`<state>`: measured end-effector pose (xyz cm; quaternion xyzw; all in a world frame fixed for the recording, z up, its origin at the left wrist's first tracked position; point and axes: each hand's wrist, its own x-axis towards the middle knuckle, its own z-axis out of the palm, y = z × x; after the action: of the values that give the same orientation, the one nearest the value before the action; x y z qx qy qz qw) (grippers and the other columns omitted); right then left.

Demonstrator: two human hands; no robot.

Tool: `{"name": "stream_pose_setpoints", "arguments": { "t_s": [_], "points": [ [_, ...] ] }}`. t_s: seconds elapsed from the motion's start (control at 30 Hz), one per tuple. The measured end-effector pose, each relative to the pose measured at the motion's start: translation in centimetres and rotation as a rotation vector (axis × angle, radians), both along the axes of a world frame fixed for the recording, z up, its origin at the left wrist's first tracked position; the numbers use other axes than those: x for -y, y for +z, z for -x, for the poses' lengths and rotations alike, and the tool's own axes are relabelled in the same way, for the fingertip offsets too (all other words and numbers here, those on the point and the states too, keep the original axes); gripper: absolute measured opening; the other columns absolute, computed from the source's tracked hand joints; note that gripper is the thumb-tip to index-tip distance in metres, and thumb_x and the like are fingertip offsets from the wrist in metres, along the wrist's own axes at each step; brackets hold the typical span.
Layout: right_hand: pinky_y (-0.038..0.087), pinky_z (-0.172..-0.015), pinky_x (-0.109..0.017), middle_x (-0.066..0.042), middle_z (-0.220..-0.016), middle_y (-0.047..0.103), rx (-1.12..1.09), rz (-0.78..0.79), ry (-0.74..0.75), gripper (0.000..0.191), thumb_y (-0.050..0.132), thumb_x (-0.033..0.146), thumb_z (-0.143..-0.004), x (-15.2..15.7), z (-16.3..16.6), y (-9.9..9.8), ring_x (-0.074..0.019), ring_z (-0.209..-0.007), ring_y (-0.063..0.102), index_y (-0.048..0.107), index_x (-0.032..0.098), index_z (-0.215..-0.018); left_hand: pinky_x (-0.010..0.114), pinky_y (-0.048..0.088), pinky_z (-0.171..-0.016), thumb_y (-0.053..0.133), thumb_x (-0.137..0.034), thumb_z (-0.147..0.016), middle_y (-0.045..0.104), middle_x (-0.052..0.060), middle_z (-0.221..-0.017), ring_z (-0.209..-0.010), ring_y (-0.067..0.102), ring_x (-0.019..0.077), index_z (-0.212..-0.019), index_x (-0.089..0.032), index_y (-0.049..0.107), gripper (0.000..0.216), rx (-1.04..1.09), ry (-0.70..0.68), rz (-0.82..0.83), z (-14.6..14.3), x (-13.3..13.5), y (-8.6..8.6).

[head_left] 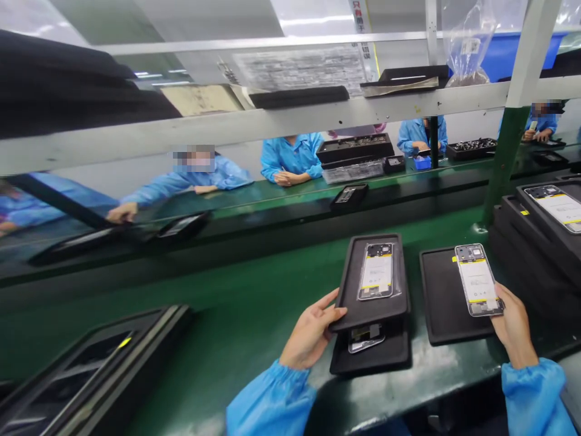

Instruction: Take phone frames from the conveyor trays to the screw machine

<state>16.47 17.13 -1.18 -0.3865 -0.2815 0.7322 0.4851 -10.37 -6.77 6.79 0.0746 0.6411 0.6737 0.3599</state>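
My left hand grips the near left edge of a black tray, thumb on top. In that tray lies an opened phone with its white battery showing. Beneath it sits another black tray with a second phone, mostly covered by the upper tray. My right hand is closed on the right edge of an opened phone, its white battery and yellow strips facing up. This phone is above a black tray with a yellow tab at the tray's edge.
Stacked black trays stand at the right, with an opened phone on top. More trays lie at the near left. Beyond a dark conveyor belt with trays on it, several people in blue sit. A green-and-white post rises at right.
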Motion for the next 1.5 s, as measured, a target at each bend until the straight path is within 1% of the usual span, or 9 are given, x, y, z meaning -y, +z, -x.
{"name": "stream_pose_setpoints", "arguments": {
  "t_s": [0.47, 0.57, 0.67, 0.8, 0.93, 1.1, 1.23, 1.4, 1.5],
  "points": [
    [0.056, -0.078, -0.036, -0.009, -0.102, 0.071, -0.191, -0.054, 0.137, 0.037, 0.079, 0.036, -0.063, 1.1, 0.3, -0.3, -0.0240, -0.095, 0.067, 0.070, 0.017, -0.094, 0.023, 0.056, -0.062, 0.083, -0.016, -0.051, 0.075, 0.009, -0.087, -0.072, 0.071, 0.0200, -0.132, -0.010, 0.043, 0.091, -0.038, -0.064, 0.128, -0.9, 2.8, -1.8],
    [0.056, -0.077, -0.036, -0.009, -0.103, 0.071, -0.185, -0.058, 0.158, 0.037, 0.078, 0.037, -0.064, 1.1, 0.3, -0.2, -0.0239, -0.092, 0.067, 0.070, 0.018, -0.094, 0.028, 0.058, -0.066, 0.084, -0.022, -0.051, 0.074, 0.011, -0.090, -0.081, 0.071, 0.0256, -0.116, -0.012, 0.058, 0.071, -0.232, -0.090, 0.275, -0.2, 3.0, -1.0],
    [0.056, -0.076, -0.037, -0.009, -0.103, 0.071, -0.167, -0.070, 0.187, 0.038, 0.079, 0.038, -0.063, 1.1, 0.5, -0.3, -0.0240, -0.089, 0.068, 0.070, 0.018, -0.094, 0.031, 0.059, -0.072, 0.083, -0.028, -0.054, 0.074, 0.008, -0.089, -0.085, 0.070, 0.0293, -0.094, -0.018, 0.071, 0.043, -0.587, 0.040, 0.400, -1.0, 2.4, 0.6],
    [0.056, -0.071, -0.039, -0.011, -0.100, 0.071, -0.008, -0.156, 0.113, 0.045, 0.075, 0.044, -0.065, 0.9, 0.5, -0.6, -0.0260, -0.084, 0.068, 0.069, 0.015, -0.099, 0.036, 0.055, -0.090, 0.073, -0.031, -0.067, 0.073, 0.006, -0.102, -0.096, 0.068, 0.0283, -0.101, -0.021, 0.073, 0.035, -0.760, -0.051, 0.167, -6.1, -0.4, 1.2],
    [0.051, -0.073, -0.037, -0.013, -0.092, 0.071, 0.621, -0.603, -0.043, 0.041, 0.051, 0.044, -0.085, 1.4, 1.6, 0.0, -0.0263, -0.084, 0.066, 0.068, 0.012, -0.104, 0.041, 0.041, -0.108, 0.061, -0.024, -0.076, 0.053, 0.007, -0.137, -0.127, 0.048, 0.0277, -0.119, -0.023, 0.065, 0.043, -0.753, -0.397, -0.006, -12.0, -5.1, -2.2],
    [0.049, -0.072, -0.036, -0.021, -0.101, 0.067, 1.352, -1.022, 0.002, 0.044, 0.026, 0.025, -0.094, 4.0, 5.0, 1.2, -0.0285, -0.092, 0.066, 0.065, 0.007, -0.107, 0.039, 0.020, -0.117, 0.056, -0.016, -0.077, 0.014, 0.018, -0.155, -0.143, 0.014, 0.0251, -0.142, -0.008, 0.036, 0.069, -0.512, -0.312, 0.120, -13.8, -10.4, -7.5],
    [0.049, -0.084, -0.040, -0.020, -0.112, 0.065, 1.364, -1.085, 0.066, 0.049, 0.030, 0.041, -0.097, 4.4, 4.4, 0.2, -0.0302, -0.104, 0.062, 0.066, 0.010, -0.105, 0.037, 0.012, -0.118, 0.053, -0.019, -0.082, 0.017, 0.020, -0.155, -0.144, 0.012, 0.0223, -0.143, -0.006, 0.032, 0.066, -0.413, -0.262, 0.189, -13.1, -11.4, -8.9],
    [0.023, -0.101, -0.070, -0.033, -0.125, 0.052, 1.391, -0.938, 0.004, 0.090, 0.013, 0.066, -0.088, 2.3, 0.0, -3.3, -0.0475, -0.128, 0.037, 0.062, -0.006, -0.110, 0.036, 0.009, -0.119, 0.059, -0.017, -0.076, 0.021, 0.020, -0.154, -0.144, 0.014, 0.0239, -0.139, -0.006, 0.039, 0.067, -0.404, -0.230, 0.154, -14.4, -11.1, -9.8],
    [0.031, -0.103, -0.061, -0.031, -0.115, 0.060, 1.247, -0.839, 0.049, 0.089, 0.015, 0.068, -0.084, 2.2, -1.6, -3.4, -0.0425, -0.121, 0.049, 0.068, -0.003, -0.098, 0.038, 0.019, -0.116, 0.064, -0.018, -0.072, 0.041, 0.018, -0.144, -0.139, 0.030, 0.0268, -0.129, -0.011, 0.049, 0.060, -0.368, -0.090, 0.016, -15.8, -11.2, -9.3]
  ]
}}
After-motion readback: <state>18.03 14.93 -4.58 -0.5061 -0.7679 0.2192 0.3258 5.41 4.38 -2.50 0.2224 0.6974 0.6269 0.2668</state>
